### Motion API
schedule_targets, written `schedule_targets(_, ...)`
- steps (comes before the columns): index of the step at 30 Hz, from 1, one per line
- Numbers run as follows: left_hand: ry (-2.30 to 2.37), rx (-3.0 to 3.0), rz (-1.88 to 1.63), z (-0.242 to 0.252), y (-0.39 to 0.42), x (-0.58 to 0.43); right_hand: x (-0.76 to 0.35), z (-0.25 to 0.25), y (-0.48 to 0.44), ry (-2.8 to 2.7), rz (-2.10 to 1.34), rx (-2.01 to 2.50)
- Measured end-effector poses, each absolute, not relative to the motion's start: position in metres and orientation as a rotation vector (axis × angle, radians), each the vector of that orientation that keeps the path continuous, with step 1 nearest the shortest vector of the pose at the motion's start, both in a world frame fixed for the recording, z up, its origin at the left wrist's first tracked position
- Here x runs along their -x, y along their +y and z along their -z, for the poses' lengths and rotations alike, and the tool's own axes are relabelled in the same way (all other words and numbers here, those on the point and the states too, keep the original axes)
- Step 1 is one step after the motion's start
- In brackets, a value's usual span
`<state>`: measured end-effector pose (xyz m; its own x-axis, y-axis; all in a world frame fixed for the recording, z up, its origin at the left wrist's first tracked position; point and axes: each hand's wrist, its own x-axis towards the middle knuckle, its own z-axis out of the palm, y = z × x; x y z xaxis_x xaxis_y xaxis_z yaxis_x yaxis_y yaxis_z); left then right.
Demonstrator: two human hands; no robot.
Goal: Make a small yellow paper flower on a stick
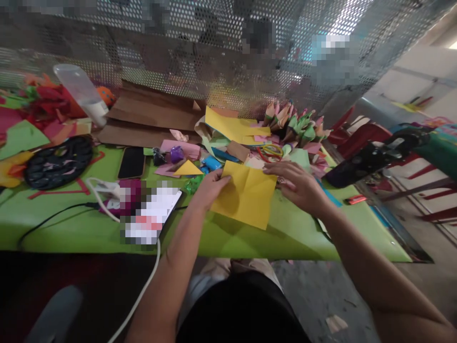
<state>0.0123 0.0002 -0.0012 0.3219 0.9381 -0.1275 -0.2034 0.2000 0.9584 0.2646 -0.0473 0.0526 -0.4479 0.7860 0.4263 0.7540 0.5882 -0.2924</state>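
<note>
A yellow sheet of paper (246, 202) with a crease near its middle is held tilted above the green table. My left hand (209, 189) pinches its left edge, thumb on top. At the upper right corner, my right hand (298, 183) has its fingers bent over the paper's edge; its thumb is mostly hidden. Behind the sheet lie a blue roll (210, 164), a small yellow folded triangle (188, 168) and crumpled green plastic (193, 184).
Paper cones (296, 119), larger yellow paper (232, 126) and brown cardboard (150, 114) crowd the back. Left are phones (132, 162), a power strip with cables (124, 195) and a black round tray (59, 162). A red cutter (356, 199) lies right, near a dark bottle (364, 159).
</note>
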Motion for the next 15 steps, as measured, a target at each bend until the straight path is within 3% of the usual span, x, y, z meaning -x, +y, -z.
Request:
schedule_targets(7, 0.848, -0.936, -0.880, 0.000, -0.003, -0.013, -0.260, -0.029, -0.068, -2.372, 0.059, 1.211)
schedule_targets(15, 0.786, -0.993, -0.834, 0.003, -0.003, -0.011, -0.245, -0.017, -0.049, -2.129, -0.149, 1.182)
